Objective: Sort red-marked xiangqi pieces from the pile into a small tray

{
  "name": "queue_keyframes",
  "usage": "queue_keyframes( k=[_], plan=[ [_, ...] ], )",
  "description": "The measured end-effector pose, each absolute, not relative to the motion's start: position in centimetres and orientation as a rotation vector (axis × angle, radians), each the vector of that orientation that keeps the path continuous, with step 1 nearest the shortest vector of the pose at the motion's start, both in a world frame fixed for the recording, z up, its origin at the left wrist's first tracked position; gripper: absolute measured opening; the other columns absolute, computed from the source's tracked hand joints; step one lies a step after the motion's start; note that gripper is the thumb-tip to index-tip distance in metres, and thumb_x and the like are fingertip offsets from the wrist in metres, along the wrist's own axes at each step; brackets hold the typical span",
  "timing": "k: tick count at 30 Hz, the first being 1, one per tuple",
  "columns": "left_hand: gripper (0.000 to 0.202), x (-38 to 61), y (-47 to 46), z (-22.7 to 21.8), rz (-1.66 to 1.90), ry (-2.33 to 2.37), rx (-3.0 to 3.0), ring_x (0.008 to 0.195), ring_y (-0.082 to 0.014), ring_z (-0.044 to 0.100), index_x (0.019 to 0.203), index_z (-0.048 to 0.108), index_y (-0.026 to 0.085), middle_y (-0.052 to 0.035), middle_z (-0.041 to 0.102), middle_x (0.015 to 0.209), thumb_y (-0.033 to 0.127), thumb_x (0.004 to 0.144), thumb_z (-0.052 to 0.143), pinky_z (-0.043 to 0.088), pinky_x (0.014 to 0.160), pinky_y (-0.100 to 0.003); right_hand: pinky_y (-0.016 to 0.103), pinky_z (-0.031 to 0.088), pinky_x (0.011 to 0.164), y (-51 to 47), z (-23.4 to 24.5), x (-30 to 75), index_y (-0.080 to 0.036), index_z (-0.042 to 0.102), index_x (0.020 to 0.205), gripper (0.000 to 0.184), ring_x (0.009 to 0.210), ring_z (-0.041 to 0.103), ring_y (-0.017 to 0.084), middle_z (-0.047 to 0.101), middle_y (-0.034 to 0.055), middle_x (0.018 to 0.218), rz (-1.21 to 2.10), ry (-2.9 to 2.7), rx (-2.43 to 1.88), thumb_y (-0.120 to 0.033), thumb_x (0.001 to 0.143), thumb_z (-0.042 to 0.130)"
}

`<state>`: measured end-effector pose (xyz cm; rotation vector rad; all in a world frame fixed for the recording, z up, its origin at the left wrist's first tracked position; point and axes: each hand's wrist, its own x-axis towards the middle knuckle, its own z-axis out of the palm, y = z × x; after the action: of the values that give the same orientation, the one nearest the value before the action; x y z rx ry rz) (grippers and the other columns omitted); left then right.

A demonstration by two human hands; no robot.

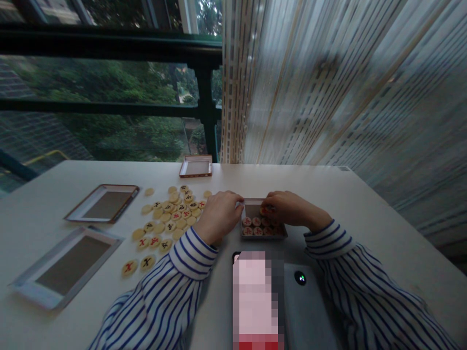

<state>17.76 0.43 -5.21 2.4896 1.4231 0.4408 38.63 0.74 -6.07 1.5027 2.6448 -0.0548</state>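
Note:
A small shallow box (264,237) holds rows of round Chinese chess pieces (258,231) with red characters, in its near part. Its grey bottom shows at the far left. At the box's left wall, my left hand (222,214) is closed, thumb and fingertips on the rim. My right hand (288,208) reaches over the right side of the box, its fingers pinched around a red-marked chess piece (267,210). That hand hides the box's far right corner. Many loose chess pieces (170,226), red-marked, black-marked and blank side up, lie left of my left forearm, which covers some.
Two open box parts, a brown-rimmed tray (135,194) and a white-edged tray (25,288), lie at the left of the white table (365,214). A smaller tray (195,176) sits at the far edge. In front of me are a phone (255,296) and a grey device (310,311).

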Motion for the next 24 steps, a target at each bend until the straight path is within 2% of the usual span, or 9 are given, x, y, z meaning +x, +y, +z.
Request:
queue_keyframes(
  k=[19, 24],
  plan=[
    [0.030, 17.68, 0.49, -5.34, 0.465, 1.425, 2.505, 0.101, -0.0262, 0.058, 0.103, 0.066, 0.016, -0.0107, 0.066, 0.105, 0.026, 0.083, 0.046, 0.041, 0.090, -0.040, 0.028, 0.041, 0.068, 0.74, -6.13, 39.01, -0.022, 0.068, 0.096, 0.027, 0.082, 0.061, 0.019, 0.067, 0.0073, 0.092, -0.060, 2.690, 1.468, -0.032, 0.084, 0.045],
    [0.030, 17.70, 0.61, -5.40, 0.436, 1.429, 2.513, 0.102, -0.0248, 0.058, 0.103, 0.066, 0.016, -0.0097, 0.066, 0.106, 0.027, 0.083, 0.047, 0.041, 0.091, -0.038, 0.028, 0.041, 0.068, 0.84, -6.10, 38.93, -0.023, 0.068, 0.097, 0.028, 0.083, 0.061, 0.019, 0.067, 0.0073, 0.094, -0.079, 2.655, 1.475, -0.030, 0.084, 0.045]
  ],
)
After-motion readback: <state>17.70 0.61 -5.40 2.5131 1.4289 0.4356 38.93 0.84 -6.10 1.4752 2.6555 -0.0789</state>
